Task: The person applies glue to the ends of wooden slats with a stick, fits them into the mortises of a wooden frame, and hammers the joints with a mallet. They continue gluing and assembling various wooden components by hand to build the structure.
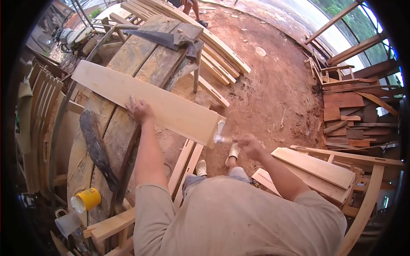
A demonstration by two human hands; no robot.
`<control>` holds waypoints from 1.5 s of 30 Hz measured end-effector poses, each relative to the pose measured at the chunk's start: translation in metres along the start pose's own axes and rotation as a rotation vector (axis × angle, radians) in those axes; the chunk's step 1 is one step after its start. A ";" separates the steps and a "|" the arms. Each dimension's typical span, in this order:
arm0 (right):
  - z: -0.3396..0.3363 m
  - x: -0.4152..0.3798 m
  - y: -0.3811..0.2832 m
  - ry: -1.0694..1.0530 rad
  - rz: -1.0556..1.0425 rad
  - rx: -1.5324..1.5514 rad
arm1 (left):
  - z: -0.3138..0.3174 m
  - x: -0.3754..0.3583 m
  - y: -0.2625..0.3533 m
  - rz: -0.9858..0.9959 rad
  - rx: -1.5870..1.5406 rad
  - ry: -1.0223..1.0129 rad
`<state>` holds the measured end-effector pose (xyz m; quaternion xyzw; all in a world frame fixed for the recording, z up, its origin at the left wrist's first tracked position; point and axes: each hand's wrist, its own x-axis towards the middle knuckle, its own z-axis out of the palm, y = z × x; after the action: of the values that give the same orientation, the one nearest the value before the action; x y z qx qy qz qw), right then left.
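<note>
A long pale board (149, 97) lies across the rough wooden workbench (96, 136), its near right end sticking out past the bench edge. My left hand (139, 111) rests on top of the board with its fingers spread. My right hand (251, 146) is closed around the handle of a small brush (223, 139), whose bristle end is at the board's overhanging end. White paste (221, 126) shows on that end. A yellow container (88, 199) with white stuff at its mouth lies tipped on the bench.
A handsaw (153, 37) lies at the bench's far end. A dark piece of wood (97, 147) is on the bench. Planks (316, 168) are stacked at the right, beside scrap wood (354, 106). Another person's legs (194, 9) show at the top.
</note>
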<state>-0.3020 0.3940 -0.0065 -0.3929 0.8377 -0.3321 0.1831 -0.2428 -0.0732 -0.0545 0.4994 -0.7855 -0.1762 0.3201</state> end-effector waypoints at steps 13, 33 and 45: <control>-0.007 0.007 -0.014 -0.131 0.158 0.219 | 0.003 -0.001 -0.002 0.022 0.042 0.045; -0.012 0.030 0.005 0.050 0.073 -0.016 | -0.001 -0.004 -0.003 -0.016 0.034 0.004; -0.005 0.035 -0.008 0.177 0.274 0.100 | -0.003 0.002 -0.001 0.025 0.093 -0.058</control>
<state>-0.3226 0.3647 0.0013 -0.2343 0.8788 -0.3787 0.1716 -0.2410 -0.0752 -0.0526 0.4987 -0.8079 -0.1497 0.2759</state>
